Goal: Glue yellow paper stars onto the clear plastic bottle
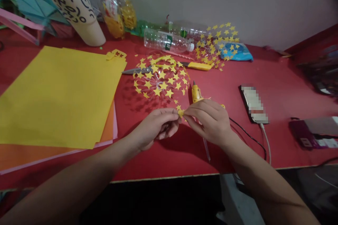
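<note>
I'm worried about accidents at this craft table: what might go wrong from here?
The small yellow piece pinched between the left hand and right hand may crease. The yellow glue gun lies close by the right hand; if hot, it might cause a burn. The right forearm could snag the black cord nearby.

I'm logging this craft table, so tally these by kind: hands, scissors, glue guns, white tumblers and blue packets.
Hands: 2 (left hand and right hand, fingertips at a yellow star)
Scissors: 1 pair
Glue gun: 1
White tumbler: 1
Blue packet: 1
Total: 6
</note>
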`<state>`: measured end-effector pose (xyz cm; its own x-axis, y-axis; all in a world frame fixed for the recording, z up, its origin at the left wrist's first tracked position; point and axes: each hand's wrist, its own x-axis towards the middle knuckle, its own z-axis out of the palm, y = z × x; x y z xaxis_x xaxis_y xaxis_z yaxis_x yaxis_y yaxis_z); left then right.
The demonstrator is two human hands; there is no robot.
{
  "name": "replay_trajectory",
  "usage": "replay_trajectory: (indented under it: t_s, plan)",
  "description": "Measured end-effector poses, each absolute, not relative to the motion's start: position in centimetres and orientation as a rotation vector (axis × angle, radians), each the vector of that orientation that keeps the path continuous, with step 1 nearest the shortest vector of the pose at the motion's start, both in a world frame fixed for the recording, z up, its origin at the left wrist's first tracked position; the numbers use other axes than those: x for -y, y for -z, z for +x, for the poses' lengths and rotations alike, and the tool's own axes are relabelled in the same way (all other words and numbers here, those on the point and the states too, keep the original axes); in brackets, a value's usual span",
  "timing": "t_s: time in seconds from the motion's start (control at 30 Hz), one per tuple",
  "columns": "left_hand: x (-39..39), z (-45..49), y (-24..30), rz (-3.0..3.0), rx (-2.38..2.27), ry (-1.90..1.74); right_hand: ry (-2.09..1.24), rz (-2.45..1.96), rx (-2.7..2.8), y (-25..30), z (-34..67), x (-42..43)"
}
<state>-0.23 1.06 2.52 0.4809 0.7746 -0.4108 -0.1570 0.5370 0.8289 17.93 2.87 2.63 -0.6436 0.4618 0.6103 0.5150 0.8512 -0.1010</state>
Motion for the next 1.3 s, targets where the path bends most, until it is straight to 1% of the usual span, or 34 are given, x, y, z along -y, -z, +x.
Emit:
replay_trajectory:
  t_s: [0.13,0.3,0.4,0.57,0.8,1.1,1.3]
  plan:
    - [-1.0,-0.4,-2.5,0.945,-0.926,-0.682,0.134,-0.687,2.422,-3.5,18.1,-3.1]
    - [-0.3,-0.8,-2.5,1.565,-1.237,-0.918,0.244,-0.770,2.553,-5.0,19.4,-4.3]
    - [0.0,-0.8,-2.4,1.762,-1.286,-0.822,0.297,-0.752,2.710,-5.5,19.7,-5.3]
    - [-0.3,-0.7,-2.1,1.766,-1.280,-0.634,0.381,-0.608,2.797,-5.4,19.1,-6.4]
    - [-0.5,-0.5,-1.8,1.733,-1.292,-0.574,0.406,-0.528,2.727,-4.4,18.5,-7.1]
    - [-0.6,-0.9,-1.3,1.707,-1.189,-0.701,0.302,-0.548,2.707,-3.9,18.6,-7.6]
    - [-0.8,-0.8,-1.3,1.682,-1.186,-0.704,0.214,-0.562,2.689,-3.8,18.5,-7.6]
